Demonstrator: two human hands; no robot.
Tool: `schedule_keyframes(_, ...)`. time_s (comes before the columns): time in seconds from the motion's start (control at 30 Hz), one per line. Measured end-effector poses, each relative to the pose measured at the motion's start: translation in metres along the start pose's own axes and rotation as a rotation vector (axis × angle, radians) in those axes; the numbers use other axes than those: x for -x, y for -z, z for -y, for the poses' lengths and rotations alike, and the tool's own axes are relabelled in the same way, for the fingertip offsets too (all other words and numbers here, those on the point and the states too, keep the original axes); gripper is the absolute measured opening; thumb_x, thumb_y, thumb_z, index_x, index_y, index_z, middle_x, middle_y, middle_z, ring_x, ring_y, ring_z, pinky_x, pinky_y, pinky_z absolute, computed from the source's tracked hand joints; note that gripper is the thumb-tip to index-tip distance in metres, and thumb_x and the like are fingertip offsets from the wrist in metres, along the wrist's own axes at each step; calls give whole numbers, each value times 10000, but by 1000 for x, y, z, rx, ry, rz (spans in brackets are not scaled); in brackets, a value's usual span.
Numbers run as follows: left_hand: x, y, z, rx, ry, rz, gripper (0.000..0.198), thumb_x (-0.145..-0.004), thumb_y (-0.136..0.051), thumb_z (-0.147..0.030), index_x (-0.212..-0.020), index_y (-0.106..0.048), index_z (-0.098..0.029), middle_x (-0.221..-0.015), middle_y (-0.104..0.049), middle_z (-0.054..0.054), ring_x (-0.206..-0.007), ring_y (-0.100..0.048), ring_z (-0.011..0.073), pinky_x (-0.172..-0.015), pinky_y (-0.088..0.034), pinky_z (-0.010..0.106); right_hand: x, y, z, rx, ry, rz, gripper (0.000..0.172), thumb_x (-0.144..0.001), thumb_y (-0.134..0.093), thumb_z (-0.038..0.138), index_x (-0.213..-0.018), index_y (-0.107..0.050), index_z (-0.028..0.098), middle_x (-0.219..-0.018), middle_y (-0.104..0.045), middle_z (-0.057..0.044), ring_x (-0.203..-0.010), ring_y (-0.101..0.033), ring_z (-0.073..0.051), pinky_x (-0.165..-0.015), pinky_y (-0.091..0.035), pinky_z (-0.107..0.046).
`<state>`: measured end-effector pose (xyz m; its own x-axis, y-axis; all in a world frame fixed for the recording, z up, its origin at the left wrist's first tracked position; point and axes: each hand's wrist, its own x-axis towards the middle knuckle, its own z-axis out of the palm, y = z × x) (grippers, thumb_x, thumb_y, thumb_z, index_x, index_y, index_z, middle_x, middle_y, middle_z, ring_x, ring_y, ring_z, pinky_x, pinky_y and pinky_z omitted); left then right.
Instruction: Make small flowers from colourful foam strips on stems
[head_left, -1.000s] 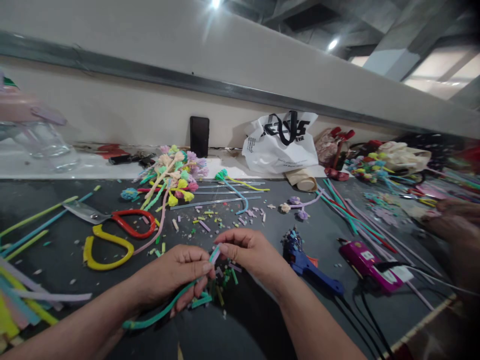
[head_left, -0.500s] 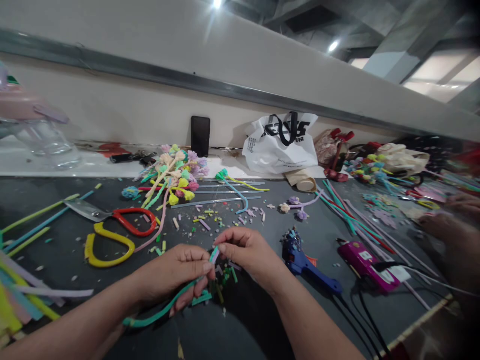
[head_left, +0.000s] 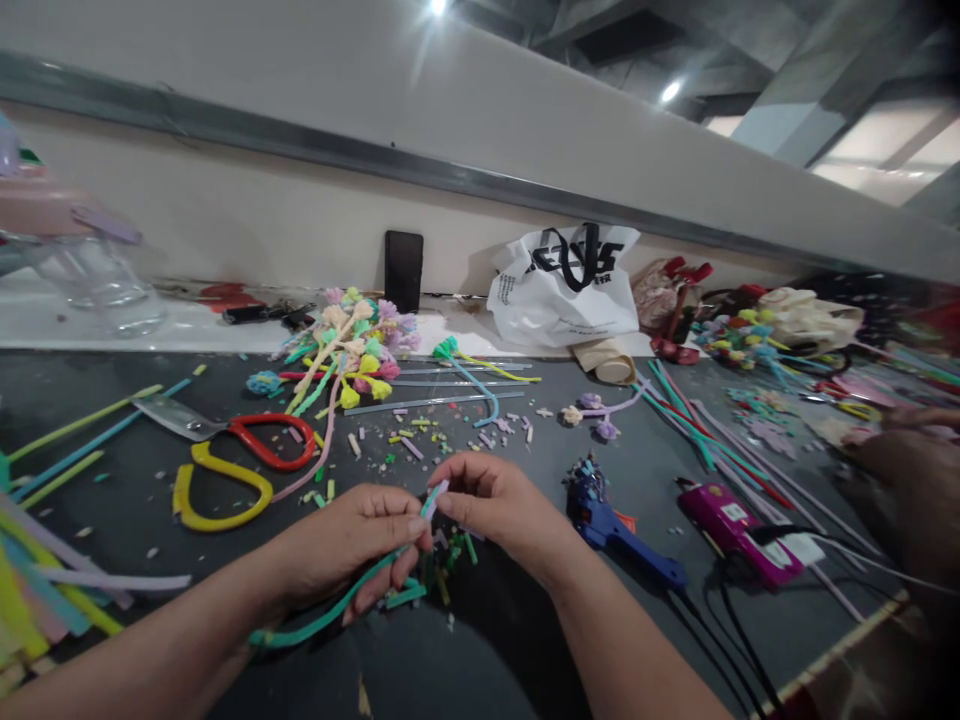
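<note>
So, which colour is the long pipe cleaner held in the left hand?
Teal green. The pipe cleaner trails back from the left hand; the head view shows it clearly.

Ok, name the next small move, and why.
Probably roll the small pale strip around the tip of the green fuzzy wire stem: the right hand pinches the strip against that tip, and the left hand grips the stem below.

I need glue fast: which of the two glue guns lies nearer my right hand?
The blue glue gun, just right of the right hand; the magenta one lies farther right.
</note>
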<state>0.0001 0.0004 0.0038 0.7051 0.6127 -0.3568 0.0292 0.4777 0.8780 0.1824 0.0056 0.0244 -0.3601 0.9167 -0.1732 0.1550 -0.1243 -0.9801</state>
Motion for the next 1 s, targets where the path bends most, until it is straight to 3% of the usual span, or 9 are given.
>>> schedule_keyframes(0.5,2,-1,-1,-10,31,9,214,-823,-492,-352,-795,-570,-154,-505,-529,-41,-271,-380,34,-260,-331,121,0,-1,-3,-105,-27,22,120,-668,-660,226,-729,-584,156,-579,-509,47,-533,-440,-74,-522,-324,-205)
schedule_keyframes(0.7,1,1,-1,176,-15,77,264,-854,-452,-382,-816,-559,-144,-611,-586,8,-332,-484,59,-304,-392,146,2,8,-8,-183,49,55,147,-705,-678,250,-794,-597,166,-701,-583,9,-620,-518,-95,-608,-389,-226)
schedule_keyframes(0.83,1,3,-2,239,-53,61,270,-873,-425,-354,-749,-529,-137,-646,-593,25,-403,-540,80,-381,-477,191,2,11,-11,-111,84,35,124,-727,-667,242,-806,-596,178,-765,-588,0,-683,-538,-108,-676,-409,-250)
schedule_keyframes(1.0,2,5,-1,260,-6,127,227,-878,-425,-323,-852,-552,-137,-638,-588,23,-403,-545,79,-372,-475,179,1,8,-10,-12,155,52,111,-743,-647,255,-809,-594,182,-779,-580,-6,-737,-539,-128,-702,-418,-267)
